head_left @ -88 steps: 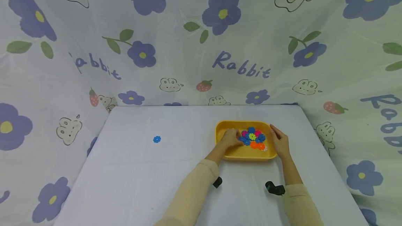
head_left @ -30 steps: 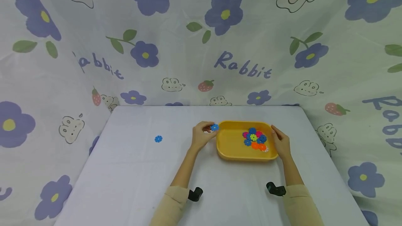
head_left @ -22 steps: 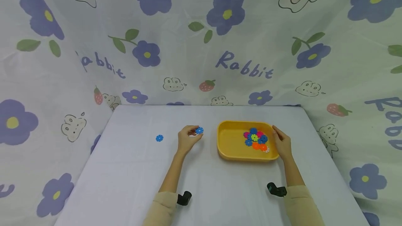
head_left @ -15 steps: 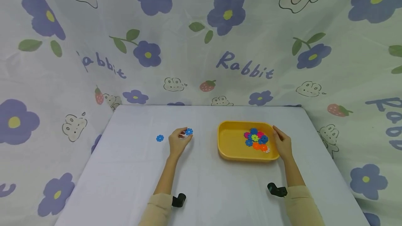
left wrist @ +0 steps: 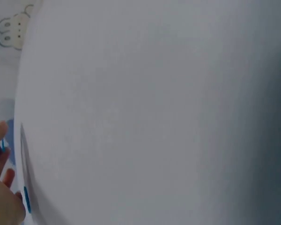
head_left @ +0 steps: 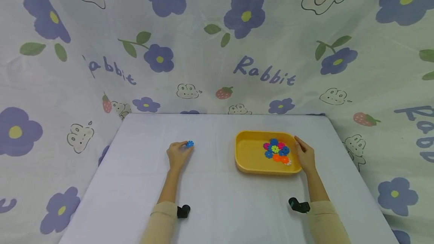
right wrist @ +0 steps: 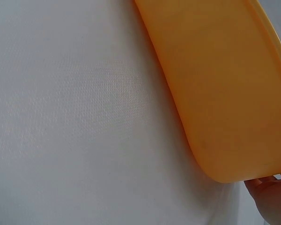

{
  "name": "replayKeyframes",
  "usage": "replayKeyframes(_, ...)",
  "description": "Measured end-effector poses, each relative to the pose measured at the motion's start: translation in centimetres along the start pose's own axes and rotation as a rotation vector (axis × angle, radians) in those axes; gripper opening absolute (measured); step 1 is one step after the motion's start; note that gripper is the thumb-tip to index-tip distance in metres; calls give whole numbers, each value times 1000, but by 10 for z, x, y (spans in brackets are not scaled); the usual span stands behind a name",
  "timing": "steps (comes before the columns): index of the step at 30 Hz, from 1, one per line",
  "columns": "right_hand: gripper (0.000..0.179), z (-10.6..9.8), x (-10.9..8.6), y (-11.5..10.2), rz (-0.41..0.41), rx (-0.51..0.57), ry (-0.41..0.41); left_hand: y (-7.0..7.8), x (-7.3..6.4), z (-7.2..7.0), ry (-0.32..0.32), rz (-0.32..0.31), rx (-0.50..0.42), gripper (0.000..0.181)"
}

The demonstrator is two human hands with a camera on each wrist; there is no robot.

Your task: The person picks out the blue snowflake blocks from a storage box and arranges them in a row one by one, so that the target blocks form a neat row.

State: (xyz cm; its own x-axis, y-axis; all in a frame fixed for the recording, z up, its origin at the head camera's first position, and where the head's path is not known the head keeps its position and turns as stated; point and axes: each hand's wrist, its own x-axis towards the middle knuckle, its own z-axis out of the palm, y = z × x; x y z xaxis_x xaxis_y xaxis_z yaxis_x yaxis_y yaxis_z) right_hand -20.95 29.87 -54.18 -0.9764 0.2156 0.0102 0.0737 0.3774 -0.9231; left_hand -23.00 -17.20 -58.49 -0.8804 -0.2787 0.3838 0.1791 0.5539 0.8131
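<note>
From here, the yellow, rounded rectangular plastic tray (head_left: 251, 157) sits on the white cloth-covered table (head_left: 211, 195), and everything else can be placed around it. Well to the left of the tray, the person's left hand (head_left: 177, 156) pinches a small blue, notched, flower-like plastic disc (head_left: 190, 144) between thumb and fingers, standing on edge and apparently lifted off the cloth. The left wrist view shows a second blue disc (left wrist: 26, 199) lying on the table just beside that hand, on the side away from the tray; in the head view the hand hides it.

At the tray's right end, the right hand (head_left: 306, 154) grips the rim; some of its fingers are out of sight. Inside the tray, toward that same end, lies a cluster of small notched plastic discs (head_left: 275, 148), overlapping in blue, pink, yellow-green, orange and whitish.

Nearer the person than the tray are two beige sleeves (head_left: 327, 221), each with a black wrist device (head_left: 299, 205) at the forearm. Beyond the tray rises a pale fabric backdrop (head_left: 196, 48) printed with purple flowers, rabbits, strawberries and the word "Rabbit".
</note>
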Motion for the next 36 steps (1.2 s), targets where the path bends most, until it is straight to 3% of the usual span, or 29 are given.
replayKeyframes(4, 47, 1, 2, 8, -13, -23, 12, -10, 4, -9, 11, 31, -49, 31)
replayKeyframes(9, 48, 1, 3, 8, 1, -20, 17, -18, 8, -15, 14, 86, -25, 31)
replayKeyframes(18, 42, 0, -8, -18, -5, 10, 0, -18, 12, -23, 36, 35, 2, 33)
replayKeyframes(23, 44, 0, -3, -5, 0, 4, -3, -23, 12, -29, 59, -3, 59, 33)
replayKeyframes(29, 49, 1, 4, 11, -13, -34, 14, -32, 10, -34, 14, -13, 51, 30)
replayKeyframes(36, 50, 2, 4, 10, -13, -33, 12, -38, 8, -35, 6, 55, 92, 34)
